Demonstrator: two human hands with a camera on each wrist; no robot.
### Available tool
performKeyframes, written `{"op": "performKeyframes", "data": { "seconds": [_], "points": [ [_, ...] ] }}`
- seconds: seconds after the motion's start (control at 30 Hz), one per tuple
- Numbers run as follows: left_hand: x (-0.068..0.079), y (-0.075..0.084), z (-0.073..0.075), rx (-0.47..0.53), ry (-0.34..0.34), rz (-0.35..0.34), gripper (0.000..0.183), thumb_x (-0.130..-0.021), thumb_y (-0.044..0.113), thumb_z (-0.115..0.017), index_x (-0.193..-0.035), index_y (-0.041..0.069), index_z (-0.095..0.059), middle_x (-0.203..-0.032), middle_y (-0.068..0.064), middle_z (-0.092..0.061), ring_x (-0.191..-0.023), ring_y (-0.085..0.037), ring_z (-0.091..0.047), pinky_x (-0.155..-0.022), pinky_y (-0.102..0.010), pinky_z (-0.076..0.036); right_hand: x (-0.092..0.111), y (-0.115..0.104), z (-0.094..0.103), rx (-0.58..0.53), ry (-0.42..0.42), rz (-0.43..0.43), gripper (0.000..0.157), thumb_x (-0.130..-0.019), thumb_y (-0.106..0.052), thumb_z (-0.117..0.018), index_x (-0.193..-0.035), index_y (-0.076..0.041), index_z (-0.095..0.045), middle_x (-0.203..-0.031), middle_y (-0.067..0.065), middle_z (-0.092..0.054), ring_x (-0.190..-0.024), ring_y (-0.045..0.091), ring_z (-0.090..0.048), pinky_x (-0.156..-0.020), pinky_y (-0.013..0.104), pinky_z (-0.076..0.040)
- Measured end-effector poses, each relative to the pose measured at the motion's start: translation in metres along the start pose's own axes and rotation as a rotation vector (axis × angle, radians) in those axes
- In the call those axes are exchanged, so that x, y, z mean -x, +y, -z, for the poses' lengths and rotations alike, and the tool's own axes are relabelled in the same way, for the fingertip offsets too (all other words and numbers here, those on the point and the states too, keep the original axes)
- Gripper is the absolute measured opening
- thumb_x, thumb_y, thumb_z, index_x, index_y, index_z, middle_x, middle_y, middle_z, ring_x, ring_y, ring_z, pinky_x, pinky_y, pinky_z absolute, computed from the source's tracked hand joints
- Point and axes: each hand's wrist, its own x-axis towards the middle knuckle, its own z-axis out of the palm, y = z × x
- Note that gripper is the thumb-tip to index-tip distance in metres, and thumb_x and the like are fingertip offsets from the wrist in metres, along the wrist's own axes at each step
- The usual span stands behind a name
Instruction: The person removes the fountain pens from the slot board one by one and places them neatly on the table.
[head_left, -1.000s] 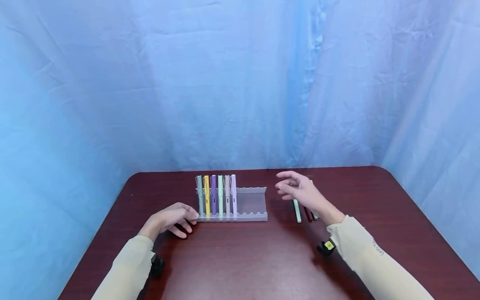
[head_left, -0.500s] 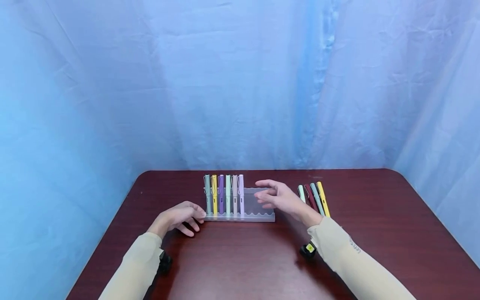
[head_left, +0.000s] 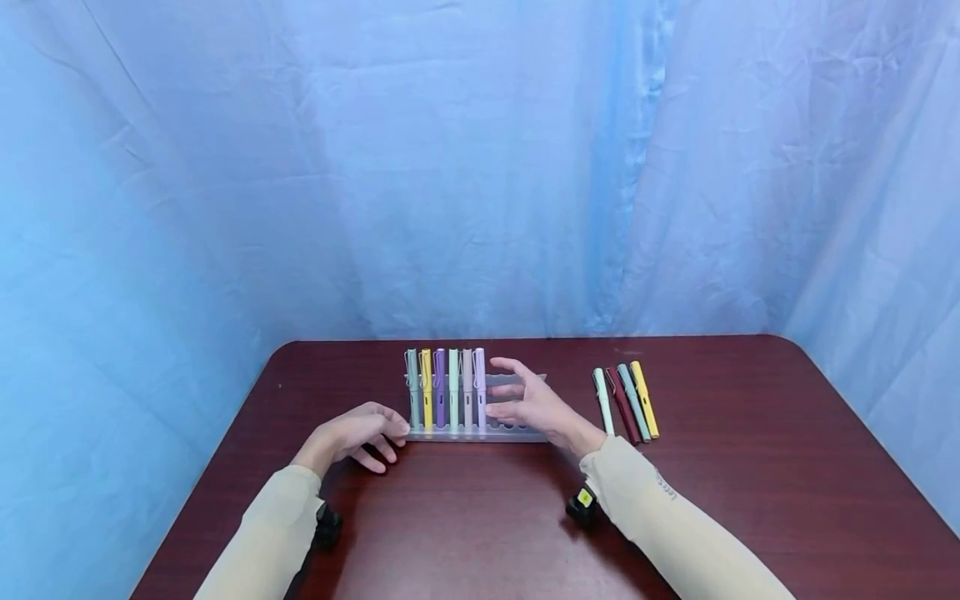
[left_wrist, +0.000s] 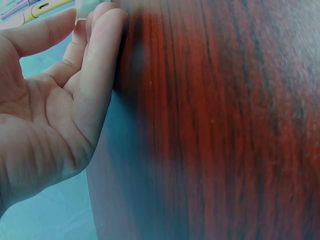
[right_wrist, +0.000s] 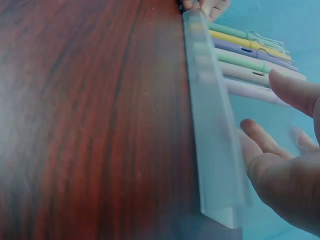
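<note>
The step in hand looks to be readying a grip on the lavender pen [head_left: 481, 392], the rightmost in a row of six pens [head_left: 453, 387] set side by side in the left part of a clear notched rack [right_wrist: 215, 140]. The left hand [head_left: 356, 433] pinches the rack's left front corner between thumb and fingers, seemingly to steady it. The right hand [head_left: 538, 408] hangs over the rack's bare right part, fingers spread and holding nothing, just beside the lavender pen; contact is hard to tell. Four loose pens [head_left: 623, 404] lie on the counter [head_left: 480, 517] to the right, apart from the rack. The next move likely calls for bringing thumb and fingers together on the lavender pen without nudging its neighbour, whether to lift or straighten it.
</note>
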Motion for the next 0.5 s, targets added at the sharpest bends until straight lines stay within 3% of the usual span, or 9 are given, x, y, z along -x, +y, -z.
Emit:
{"op": "performKeyframes", "data": {
  "seconds": [0.3,0.5],
  "points": [
    [-0.001,0.000,0.000,0.003,0.006,0.005,0.022,-0.097,0.022,-0.065,-0.108,0.003,-0.068,-0.099,-0.014,-0.064,-0.075,-0.026,-0.065,-0.061,-0.041,-0.061,-0.006,0.010,-0.012,0.000,0.021,0.111,0.085,-0.087,0.000,-0.078,-0.156,-0.021,-0.034,-0.129,0.025,-0.060,-0.101,0.030,-0.071,-0.084,0.047,-0.059],
    [-0.001,0.000,0.000,-0.001,0.010,0.009,0.023,-0.097,0.023,-0.065,-0.108,0.003,-0.068,-0.099,-0.014,-0.064,-0.075,-0.027,-0.065,-0.062,-0.041,-0.061,-0.007,0.011,-0.015,0.010,0.003,0.120,0.082,-0.088,0.001,-0.076,-0.156,-0.018,-0.035,-0.126,0.024,-0.063,-0.099,0.028,-0.071,-0.081,0.043,-0.060]
  ]
}}
